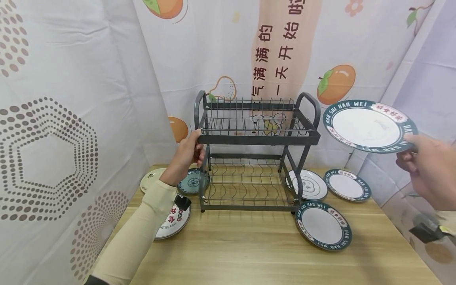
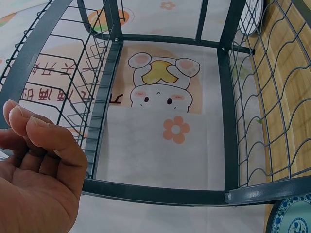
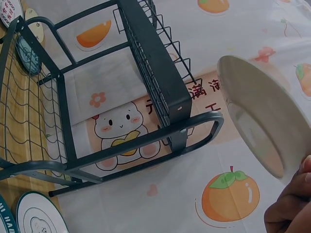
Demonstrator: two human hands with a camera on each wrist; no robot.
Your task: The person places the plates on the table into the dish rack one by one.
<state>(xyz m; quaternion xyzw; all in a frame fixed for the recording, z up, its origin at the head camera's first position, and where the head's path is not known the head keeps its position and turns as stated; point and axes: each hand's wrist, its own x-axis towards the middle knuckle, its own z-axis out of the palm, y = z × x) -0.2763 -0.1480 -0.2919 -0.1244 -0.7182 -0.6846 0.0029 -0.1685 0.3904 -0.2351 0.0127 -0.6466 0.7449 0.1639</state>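
A dark two-tier dish rack (image 1: 258, 139) with wire shelves stands on the wooden table. At its upper left front corner my left hand (image 1: 187, 151) grips the frame, thumb on top and fingers curled beneath; in the left wrist view that hand (image 2: 41, 170) is at the lower left. My right hand (image 1: 432, 166) pinches the edge of a white plate (image 1: 367, 127) with a green lettered rim, raised to the right of the rack. The right wrist view shows the pale underside of this plate (image 3: 252, 121), with the right hand (image 3: 291, 204) at its lower edge.
Right of the rack lie two more green-rimmed plates (image 1: 324, 225), (image 1: 348, 185) and a white plate (image 1: 308, 185). To its left are a blue patterned plate (image 1: 192, 181), a cream plate (image 1: 149, 179) and a white plate with red writing (image 1: 174, 223). Printed curtains (image 1: 213, 47) hang around the table.
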